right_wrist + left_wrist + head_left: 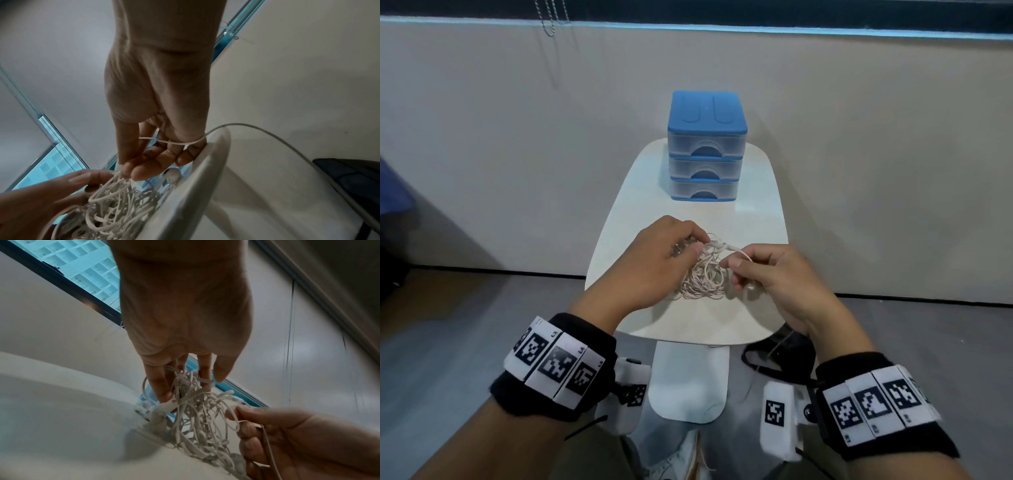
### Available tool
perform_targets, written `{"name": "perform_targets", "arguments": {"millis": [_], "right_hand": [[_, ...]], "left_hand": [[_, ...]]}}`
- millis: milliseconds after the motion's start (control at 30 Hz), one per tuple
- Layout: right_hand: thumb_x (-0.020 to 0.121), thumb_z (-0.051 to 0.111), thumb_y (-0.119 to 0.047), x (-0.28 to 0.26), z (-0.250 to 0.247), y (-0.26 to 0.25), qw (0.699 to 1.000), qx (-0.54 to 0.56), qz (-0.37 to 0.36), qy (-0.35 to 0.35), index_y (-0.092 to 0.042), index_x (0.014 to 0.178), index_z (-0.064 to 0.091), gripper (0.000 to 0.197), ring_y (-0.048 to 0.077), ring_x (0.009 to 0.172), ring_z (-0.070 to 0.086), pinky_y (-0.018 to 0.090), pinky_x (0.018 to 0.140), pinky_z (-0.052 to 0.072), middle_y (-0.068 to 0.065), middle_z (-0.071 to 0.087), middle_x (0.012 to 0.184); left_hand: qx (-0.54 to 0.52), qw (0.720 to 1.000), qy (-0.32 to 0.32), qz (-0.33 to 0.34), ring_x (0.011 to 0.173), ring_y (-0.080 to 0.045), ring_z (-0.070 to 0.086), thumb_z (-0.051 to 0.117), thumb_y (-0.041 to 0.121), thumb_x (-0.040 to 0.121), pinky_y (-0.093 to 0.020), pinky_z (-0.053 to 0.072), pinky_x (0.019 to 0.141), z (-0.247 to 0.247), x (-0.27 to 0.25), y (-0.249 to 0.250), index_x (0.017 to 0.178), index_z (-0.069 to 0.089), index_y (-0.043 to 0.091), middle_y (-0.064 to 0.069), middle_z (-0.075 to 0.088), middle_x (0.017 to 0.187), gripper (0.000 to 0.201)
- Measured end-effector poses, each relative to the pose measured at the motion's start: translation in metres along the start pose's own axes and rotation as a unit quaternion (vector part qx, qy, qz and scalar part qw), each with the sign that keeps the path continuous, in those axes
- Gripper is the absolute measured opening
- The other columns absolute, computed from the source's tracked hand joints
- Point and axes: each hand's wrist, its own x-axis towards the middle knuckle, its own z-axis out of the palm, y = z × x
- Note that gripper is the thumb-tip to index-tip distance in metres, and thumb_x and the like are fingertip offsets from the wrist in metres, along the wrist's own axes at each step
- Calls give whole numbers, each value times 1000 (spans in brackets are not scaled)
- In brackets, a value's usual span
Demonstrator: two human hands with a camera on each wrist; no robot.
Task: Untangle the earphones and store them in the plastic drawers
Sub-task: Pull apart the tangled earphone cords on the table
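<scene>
A tangled heap of white earphone cords lies in the middle of the small white table. My left hand pinches the upper part of the tangle. My right hand pinches a loop of cord pulled out to the right, and one strand crosses its fingers and runs off over the table's edge. An earbud lies just under my right fingers. The blue-topped plastic drawers stand at the table's far end, all three drawers closed.
The table is narrow, with grey floor on both sides and a beige wall behind. A white foot sticks out below the near edge. A dark strap or bag lies on the floor at the right. A blind chain hangs at top left.
</scene>
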Motion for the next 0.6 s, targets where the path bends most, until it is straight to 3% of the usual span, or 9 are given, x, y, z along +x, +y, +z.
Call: {"name": "perform_targets", "arguments": {"millis": [67, 200, 267, 367, 433, 467, 533, 600], "right_hand": [[95, 69, -10, -1, 0, 1, 1000, 1, 6, -7, -5, 85, 79, 15, 27, 69, 62, 41, 74, 37, 14, 67, 70], [92, 70, -7, -2, -3, -3, 1000, 10, 10, -26, -9, 91, 75, 6, 23, 67, 63, 34, 65, 38, 18, 68, 70], [86, 71, -15, -2, -3, -6, 998, 60, 8, -15, -13, 102, 69, 16, 22, 67, 62, 33, 64, 37, 20, 61, 74], [90, 71, -28, -4, 1, -13, 999, 40, -14, -25, -25, 110, 66, 21, 16, 75, 62, 26, 69, 41, 7, 61, 88], [97, 68, -29, -3, 6, -18, 998, -37, -36, -25, -26, 104, 68, 7, 10, 77, 60, 18, 70, 45, -3, 63, 90], [98, 67, -29, -1, 7, -20, 997, -69, -45, -7, -26, 98, 69, 4, 9, 75, 59, 20, 71, 45, -6, 63, 88], [96, 68, -29, 3, 7, -18, 992, -109, -53, 41, -21, 88, 68, 12, 9, 72, 57, 24, 70, 46, -7, 63, 83], [94, 71, -27, 5, 6, -18, 987, -140, -51, 54, -13, 84, 66, 17, 9, 68, 54, 19, 65, 44, -5, 62, 77]], "left_hand": [[20, 1000, -9, -1, 104, -8, 55, 54, 23, 104, -28, 40, 87, 1, 1, 2, 111, 68, 34, 7, 58, 110, 19], [105, 994, -25, -13, 95, -15, 54, 62, 32, 100, -39, 48, 88, 3, 6, 8, 103, 60, 31, 8, 53, 103, 3], [130, 991, -34, -13, 93, -16, 54, 64, 33, 98, -40, 49, 87, 3, 9, 11, 99, 57, 29, 8, 51, 104, 8], [144, 989, -37, 1, 94, -15, 54, 66, 35, 97, -40, 50, 85, 2, 14, 15, 96, 56, 31, 10, 50, 103, 11], [144, 989, -36, 8, 92, -13, 53, 67, 37, 96, -39, 49, 83, 0, 17, 16, 93, 56, 32, 11, 49, 99, 13], [141, 989, -32, 11, 91, -13, 53, 67, 38, 96, -39, 49, 82, -1, 19, 16, 92, 56, 32, 11, 49, 98, 14], [135, 991, -20, 14, 88, -13, 53, 66, 39, 97, -39, 48, 79, -3, 20, 16, 90, 55, 31, 10, 51, 96, 16], [131, 991, -8, 8, 84, -10, 52, 64, 38, 98, -38, 47, 78, -3, 20, 15, 90, 53, 31, 9, 53, 95, 16]]}}
